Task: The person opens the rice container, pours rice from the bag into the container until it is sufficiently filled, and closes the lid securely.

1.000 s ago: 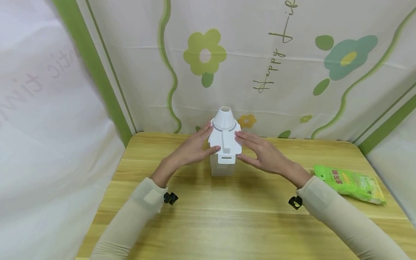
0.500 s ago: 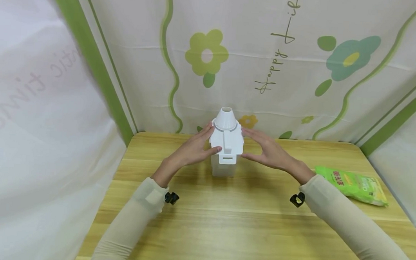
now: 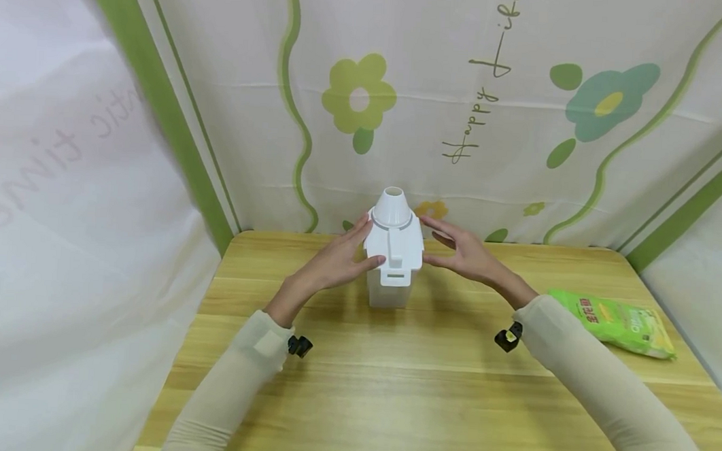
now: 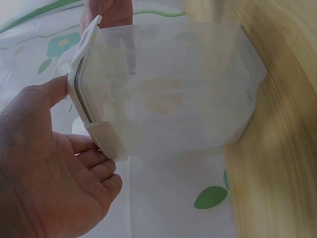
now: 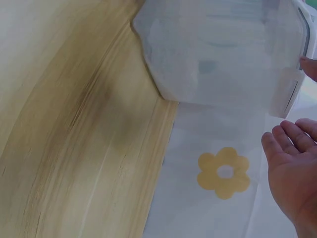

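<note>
Sleeves of pale beige run up from the near edge of the wooden counter [image 3: 389,384] to two hands: the left hand [image 3: 334,261] touches the white lid of the container [image 3: 390,281] with thumb and relaxed fingers, while the right hand [image 3: 463,255] hovers released just beside the lid, fingers straight. That container, a clear plastic box topped by a white lid [image 3: 393,244] with a cone spout [image 3: 391,203], stands upright at the counter's far middle. To the right lies a green packet [image 3: 619,324], and beyond hangs a flower-printed cloth backdrop [image 3: 525,125].
</note>
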Available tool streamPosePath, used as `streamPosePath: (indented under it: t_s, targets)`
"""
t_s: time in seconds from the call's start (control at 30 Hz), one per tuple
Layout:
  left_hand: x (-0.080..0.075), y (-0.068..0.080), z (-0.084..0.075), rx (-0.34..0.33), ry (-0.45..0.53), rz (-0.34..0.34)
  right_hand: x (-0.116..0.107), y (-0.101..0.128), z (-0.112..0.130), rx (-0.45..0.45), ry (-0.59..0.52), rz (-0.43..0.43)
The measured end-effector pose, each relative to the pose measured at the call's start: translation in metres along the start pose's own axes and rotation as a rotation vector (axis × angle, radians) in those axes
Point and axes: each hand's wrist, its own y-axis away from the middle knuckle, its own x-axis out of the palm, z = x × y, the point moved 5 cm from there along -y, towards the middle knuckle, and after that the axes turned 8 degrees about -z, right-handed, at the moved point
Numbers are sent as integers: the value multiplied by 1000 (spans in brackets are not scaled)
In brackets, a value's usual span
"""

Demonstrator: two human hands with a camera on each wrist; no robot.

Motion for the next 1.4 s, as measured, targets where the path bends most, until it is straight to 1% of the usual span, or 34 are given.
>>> streamPosePath:
  t_s: [0.13,0.4,0.63,0.9,1.03,1.2,1.4]
  targets:
    - [0,0,0,-1,7,-1,-1,-2,-4,45,-52,6]
    - [0,1,-1,0,13,-2,0,-6,-9,70,-141,46]
    - [-2,0,-1,-1,6,-22,0,-13,-15,105,-251,59]
    - [0,-1,-1,-13,14,-38,0,-15,-26,173,-340,85]
    - [2,-1,-2,-16,25,-41,-1,-15,-29,175,-340,90]
    - [2,-1,-3,-13,39,-49,-2,-17,-31,166,-324,74]
    - [1,-1,-2,-37,48,-39,-2,-20,-32,129,-301,58]
